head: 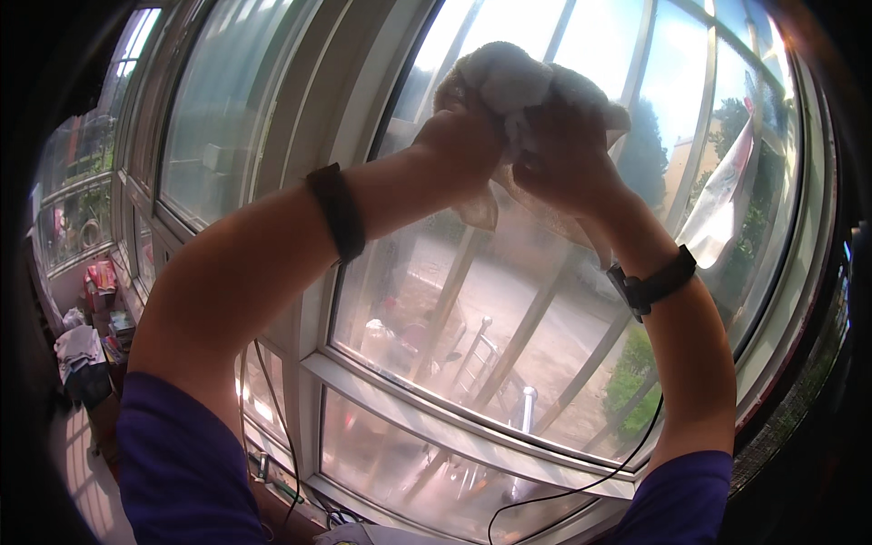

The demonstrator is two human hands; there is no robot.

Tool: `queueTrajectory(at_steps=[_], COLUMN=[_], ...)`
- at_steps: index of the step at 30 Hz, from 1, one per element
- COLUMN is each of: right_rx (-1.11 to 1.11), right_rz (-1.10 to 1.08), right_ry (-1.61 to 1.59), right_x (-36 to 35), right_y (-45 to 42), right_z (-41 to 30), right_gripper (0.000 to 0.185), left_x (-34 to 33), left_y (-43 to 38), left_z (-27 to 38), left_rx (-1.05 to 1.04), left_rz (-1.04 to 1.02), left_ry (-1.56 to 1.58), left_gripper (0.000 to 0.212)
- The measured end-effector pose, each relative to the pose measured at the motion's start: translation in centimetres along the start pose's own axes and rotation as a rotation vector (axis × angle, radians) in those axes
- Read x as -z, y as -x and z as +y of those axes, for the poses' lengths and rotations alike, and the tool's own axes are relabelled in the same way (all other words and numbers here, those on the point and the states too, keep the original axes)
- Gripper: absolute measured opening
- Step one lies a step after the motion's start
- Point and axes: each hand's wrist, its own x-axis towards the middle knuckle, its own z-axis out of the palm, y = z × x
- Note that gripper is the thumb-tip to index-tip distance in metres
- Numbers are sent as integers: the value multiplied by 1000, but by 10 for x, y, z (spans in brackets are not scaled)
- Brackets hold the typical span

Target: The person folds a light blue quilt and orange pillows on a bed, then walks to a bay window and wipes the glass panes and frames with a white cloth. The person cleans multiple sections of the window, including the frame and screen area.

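Observation:
Both arms are raised in front of a large window pane. A bunched light-coloured cloth, thick like a towel, is gathered between my hands near the upper part of the glass. My left hand grips its left side, while my right hand grips the right side. Loose cloth corners hang below both hands. The fingers are partly in shadow and partly hidden by folds. Whether the cloth presses on the glass cannot be made out exactly. The pane looks hazy below the hands.
A white window frame rail crosses below the pane. Outside stand vertical bars and metal railings. A pale sheet hangs at the right. Thin black cables dangle near the arms. Stacked belongings sit at the far left.

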Motion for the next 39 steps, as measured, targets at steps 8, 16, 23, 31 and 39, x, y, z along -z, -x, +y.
queueTrajectory(at_steps=[8, 16, 23, 31, 39], right_rx=[125, -150, -222, -195, -185], right_rz=[-163, 240, 274, -223, 39], right_ry=[201, 145, 142, 399, 187], right_x=[-4, 10, 26, -4, -27], right_y=[-63, -181, -205, -144, -125], right_z=[-28, -4, -22, -96, -97], right_gripper=[70, 50, 45, 31, 34], left_x=[-41, 9, 49, -53, -35], left_y=[26, -52, -46, -8, 47], left_z=[-47, -152, -176, -136, -123], left_rx=[71, 34, -29, 25, -98], left_rz=[180, 618, 523, 676, 717], left_ry=[-404, -422, -272, 48, 34], left_gripper=[37, 43, 61, 53, 45])
